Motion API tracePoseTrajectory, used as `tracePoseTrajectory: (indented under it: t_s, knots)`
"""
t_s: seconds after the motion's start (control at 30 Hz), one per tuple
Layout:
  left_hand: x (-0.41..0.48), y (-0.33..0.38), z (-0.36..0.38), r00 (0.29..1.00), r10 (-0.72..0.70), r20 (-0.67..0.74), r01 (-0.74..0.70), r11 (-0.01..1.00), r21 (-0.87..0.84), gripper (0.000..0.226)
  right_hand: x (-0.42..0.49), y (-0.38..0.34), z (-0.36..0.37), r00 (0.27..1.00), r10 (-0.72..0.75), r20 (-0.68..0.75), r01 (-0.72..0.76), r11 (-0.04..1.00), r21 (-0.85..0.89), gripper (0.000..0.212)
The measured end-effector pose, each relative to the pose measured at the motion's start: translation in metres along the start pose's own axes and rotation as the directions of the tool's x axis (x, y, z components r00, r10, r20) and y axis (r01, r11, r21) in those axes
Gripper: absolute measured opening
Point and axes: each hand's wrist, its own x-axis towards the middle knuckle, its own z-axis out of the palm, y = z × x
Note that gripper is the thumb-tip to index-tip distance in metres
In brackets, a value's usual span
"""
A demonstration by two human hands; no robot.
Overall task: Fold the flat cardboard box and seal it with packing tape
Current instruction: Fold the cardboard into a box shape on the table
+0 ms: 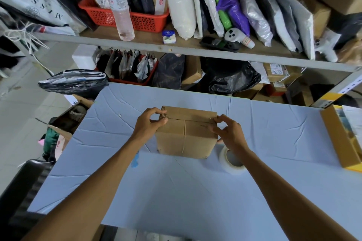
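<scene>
A brown cardboard box stands folded up on the light blue table, its top flaps lying closed. My left hand grips the box's upper left corner, thumb and fingers curled round the edge. At the upper right corner my right hand pinches the flap edge with its fingertips. A roll of clear packing tape lies flat on the table just right of the box, partly hidden under my right wrist.
An open cardboard tray with yellow trim sits at the table's right edge. Behind the table a shelf carries a red basket, a plastic bottle and several bagged parcels. Boxes and black bags crowd the floor at the left.
</scene>
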Motion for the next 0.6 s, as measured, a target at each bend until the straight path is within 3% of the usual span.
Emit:
tracePoseTrajectory:
  t_s: [0.6]
  knots:
    - [0.018,0.008,0.002,0.999,-0.022,0.023,0.019,0.994,0.104,0.023,0.029,-0.013,-0.004,0.999,-0.034,0.001,0.034,0.989,-0.146,0.022]
